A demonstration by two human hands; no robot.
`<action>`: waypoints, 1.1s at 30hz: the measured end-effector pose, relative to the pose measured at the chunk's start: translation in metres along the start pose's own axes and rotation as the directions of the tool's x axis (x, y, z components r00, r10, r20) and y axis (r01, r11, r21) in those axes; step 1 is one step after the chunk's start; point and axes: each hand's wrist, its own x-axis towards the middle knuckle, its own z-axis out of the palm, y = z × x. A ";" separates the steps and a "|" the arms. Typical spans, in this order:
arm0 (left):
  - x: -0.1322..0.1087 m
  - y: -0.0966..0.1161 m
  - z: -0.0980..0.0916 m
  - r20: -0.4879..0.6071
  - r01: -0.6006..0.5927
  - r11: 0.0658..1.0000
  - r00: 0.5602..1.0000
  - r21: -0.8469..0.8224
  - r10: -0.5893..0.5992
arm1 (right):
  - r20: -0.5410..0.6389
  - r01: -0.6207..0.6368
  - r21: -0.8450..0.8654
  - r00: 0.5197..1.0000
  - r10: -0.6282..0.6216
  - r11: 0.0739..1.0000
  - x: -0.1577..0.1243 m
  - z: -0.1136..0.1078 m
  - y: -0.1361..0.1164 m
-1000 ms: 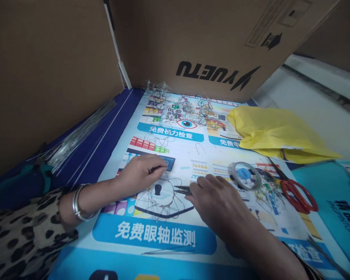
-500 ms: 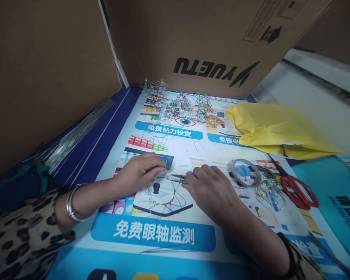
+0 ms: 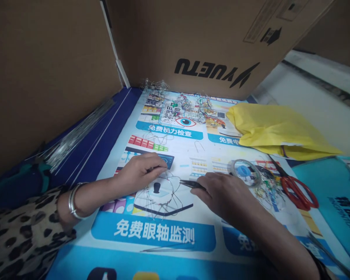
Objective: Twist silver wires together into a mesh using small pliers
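Note:
A round frame of thin bent wire (image 3: 172, 191) lies over the printed sheet in front of me. My left hand (image 3: 147, 169) pinches the upper edge of this wire frame between thumb and fingers. Dark-tipped pliers (image 3: 192, 184) are held in my right hand (image 3: 218, 190), their jaws pointing left toward the wire loops at the frame's right side. Whether the jaw tips touch a wire is too fine to tell.
Straight wires (image 3: 78, 134) and teal-handled pliers (image 3: 41, 175) lie left. Wire tangles (image 3: 189, 107) sit at the back before a cardboard box (image 3: 210, 35). Right are a tape roll (image 3: 245, 173), red scissors (image 3: 299, 190) and a yellow bag (image 3: 280, 128).
My right hand and the pliers have moved right, away from my left hand, and the pliers' jaws show more. My left hand stays nearly in place, still pinching the wire frame.

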 end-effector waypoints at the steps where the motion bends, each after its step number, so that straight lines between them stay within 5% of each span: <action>1: 0.000 0.000 0.000 0.001 0.000 1.000 1.000 -0.003 0.000 | 0.014 -0.008 0.005 1.000 0.008 1.000 0.000 -0.002 0.000; 33: -0.001 -0.001 0.003 0.023 -0.038 0.999 0.999 0.012 0.038 | 0.111 -0.022 -0.002 0.994 0.022 1.000 0.003 -0.007 0.007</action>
